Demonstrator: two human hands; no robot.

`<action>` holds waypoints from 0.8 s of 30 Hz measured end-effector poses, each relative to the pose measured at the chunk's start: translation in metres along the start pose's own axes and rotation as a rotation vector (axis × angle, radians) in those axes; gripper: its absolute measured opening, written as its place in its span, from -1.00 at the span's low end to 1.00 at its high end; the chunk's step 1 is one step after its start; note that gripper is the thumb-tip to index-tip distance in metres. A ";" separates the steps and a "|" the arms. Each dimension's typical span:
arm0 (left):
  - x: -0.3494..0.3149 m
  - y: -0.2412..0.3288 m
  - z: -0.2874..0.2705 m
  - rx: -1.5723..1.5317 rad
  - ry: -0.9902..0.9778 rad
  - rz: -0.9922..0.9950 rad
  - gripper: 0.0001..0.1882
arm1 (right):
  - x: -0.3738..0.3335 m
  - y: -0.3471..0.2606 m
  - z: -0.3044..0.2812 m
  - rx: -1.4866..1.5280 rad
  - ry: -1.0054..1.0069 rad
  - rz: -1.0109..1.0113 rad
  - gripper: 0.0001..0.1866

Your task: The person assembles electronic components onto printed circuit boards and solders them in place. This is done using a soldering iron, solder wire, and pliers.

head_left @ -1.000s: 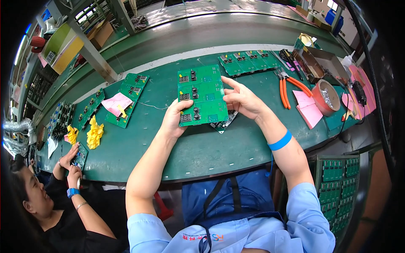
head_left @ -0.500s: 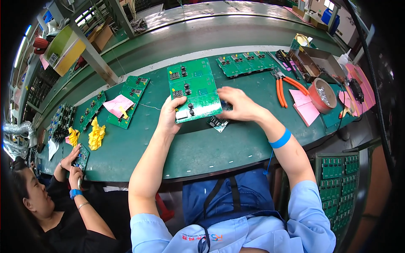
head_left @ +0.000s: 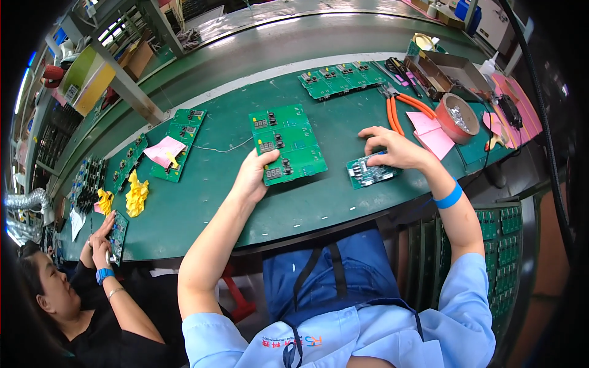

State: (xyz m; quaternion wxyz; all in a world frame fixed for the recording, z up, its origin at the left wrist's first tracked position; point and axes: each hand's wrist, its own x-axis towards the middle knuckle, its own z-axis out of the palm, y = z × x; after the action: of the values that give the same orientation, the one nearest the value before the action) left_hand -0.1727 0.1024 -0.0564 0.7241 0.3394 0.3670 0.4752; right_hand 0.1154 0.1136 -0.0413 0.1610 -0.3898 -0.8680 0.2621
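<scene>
My left hand [head_left: 253, 175] grips the near left corner of the large green rectangular circuit board panel [head_left: 287, 143], thumb on top and fingers curled under its edge, so the hand is clamped on it. The panel lies flat on the green-topped workbench [head_left: 202, 202] just ahead of me, its long axis running away from me and leaning slightly to the left at the far end.

My right hand [head_left: 392, 149] rests with spread fingertips pressing on the small green circuit board piece [head_left: 370, 172], which lies flat well to the right of the panel, long axis running left to right. I cannot tell whether it is pinched or only held down.

Orange-handled pliers [head_left: 402, 110] and pink paper slips [head_left: 434, 134] lie beyond that hand.
</scene>
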 end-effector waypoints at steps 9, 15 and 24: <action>-0.005 -0.020 0.037 0.017 0.039 -0.066 -0.73 | -0.025 0.003 -0.022 0.061 0.307 0.073 -0.59; -0.026 0.019 0.016 0.531 0.043 -0.181 -0.66 | -0.117 0.115 -0.103 1.395 1.025 0.292 -0.66; 0.015 0.024 -0.057 1.794 0.414 0.603 -0.82 | -0.137 0.187 -0.136 1.695 1.672 0.186 -0.39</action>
State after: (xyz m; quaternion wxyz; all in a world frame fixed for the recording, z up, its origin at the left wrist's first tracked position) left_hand -0.2275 0.1320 -0.0674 -0.0354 0.7554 0.6109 0.2342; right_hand 0.3802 0.1592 -0.0501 0.8625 -0.2707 -0.0130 0.4273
